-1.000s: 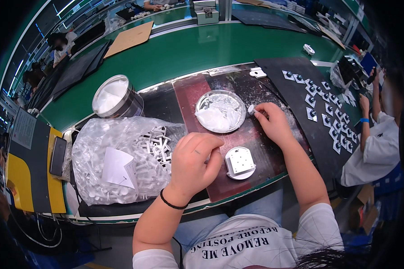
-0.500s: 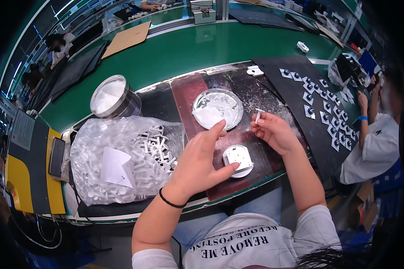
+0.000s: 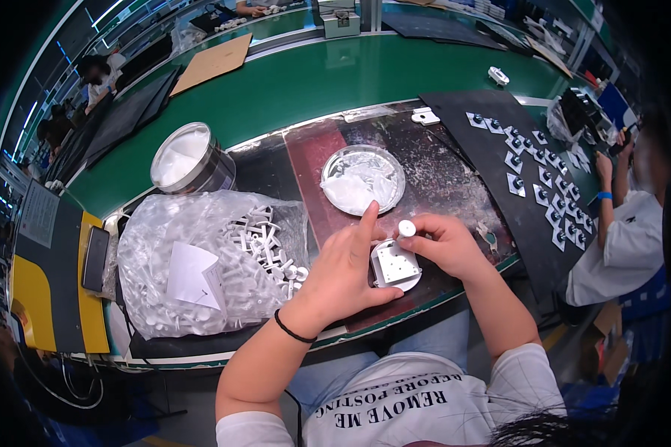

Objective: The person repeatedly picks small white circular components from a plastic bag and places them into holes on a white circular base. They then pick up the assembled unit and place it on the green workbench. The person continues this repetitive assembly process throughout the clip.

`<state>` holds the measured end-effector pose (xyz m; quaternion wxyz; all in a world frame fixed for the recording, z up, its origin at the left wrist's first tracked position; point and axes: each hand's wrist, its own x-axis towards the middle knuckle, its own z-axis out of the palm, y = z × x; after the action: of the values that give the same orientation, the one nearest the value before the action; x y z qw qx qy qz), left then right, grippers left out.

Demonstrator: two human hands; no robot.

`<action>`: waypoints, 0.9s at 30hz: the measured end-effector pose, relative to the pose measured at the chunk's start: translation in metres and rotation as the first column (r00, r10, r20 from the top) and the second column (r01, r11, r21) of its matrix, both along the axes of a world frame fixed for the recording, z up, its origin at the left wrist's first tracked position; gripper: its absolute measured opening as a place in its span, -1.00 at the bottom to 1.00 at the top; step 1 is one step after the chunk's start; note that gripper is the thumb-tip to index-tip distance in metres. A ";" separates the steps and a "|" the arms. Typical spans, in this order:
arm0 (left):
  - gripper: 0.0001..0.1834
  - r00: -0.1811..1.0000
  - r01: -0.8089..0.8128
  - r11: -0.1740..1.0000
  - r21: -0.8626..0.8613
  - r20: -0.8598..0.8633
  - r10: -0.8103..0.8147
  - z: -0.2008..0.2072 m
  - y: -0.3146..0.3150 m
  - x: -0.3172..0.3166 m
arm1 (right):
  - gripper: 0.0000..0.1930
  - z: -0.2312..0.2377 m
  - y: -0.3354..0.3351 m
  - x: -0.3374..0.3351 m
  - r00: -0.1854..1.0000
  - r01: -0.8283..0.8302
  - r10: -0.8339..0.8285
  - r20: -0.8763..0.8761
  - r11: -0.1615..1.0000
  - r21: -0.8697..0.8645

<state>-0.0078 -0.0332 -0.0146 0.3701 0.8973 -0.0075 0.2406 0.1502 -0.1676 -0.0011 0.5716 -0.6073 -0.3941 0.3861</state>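
Observation:
A white plastic base (image 3: 397, 266) with a raised square middle and small holes lies on the dark red work mat. My left hand (image 3: 343, 270) grips its left side, the thumb along its near edge and the index finger pointing away. Above the far right edge of the base, my right hand (image 3: 446, 242) pinches a white plastic pin with a round head (image 3: 407, 228); its stem is mostly hidden. Beyond my hands sits a round clear dish (image 3: 389, 165) with white, grease-like paste (image 3: 348, 192). Left of my hands, a clear plastic bag (image 3: 164, 261) spills similar white pins (image 3: 265, 242).
A tub of white paste (image 3: 186, 160) stands behind the bag. At far left are a phone (image 3: 95, 259) and a yellow-grey machine (image 3: 48, 276). On the right, a black mat (image 3: 470, 123) carries several small white pieces with dark centres (image 3: 515, 184), near a co-worker's arm (image 3: 605, 194).
My right hand has moved left and nearer with the pin, bringing it from beside the dish to the base. My left thumb has slid from the top of the base to its near edge.

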 end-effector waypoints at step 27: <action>0.33 0.999 -0.026 0.996 0.084 -0.028 0.029 0.007 -0.004 -0.004 | -0.71 -0.006 -0.041 0.002 0.828 0.113 -0.099 0.552 0.994 0.008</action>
<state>-0.0117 -0.0369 -0.0076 0.3290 0.9154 0.0002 0.2319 0.1521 -0.2087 -0.0069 0.4466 -0.7209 -0.5028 0.1675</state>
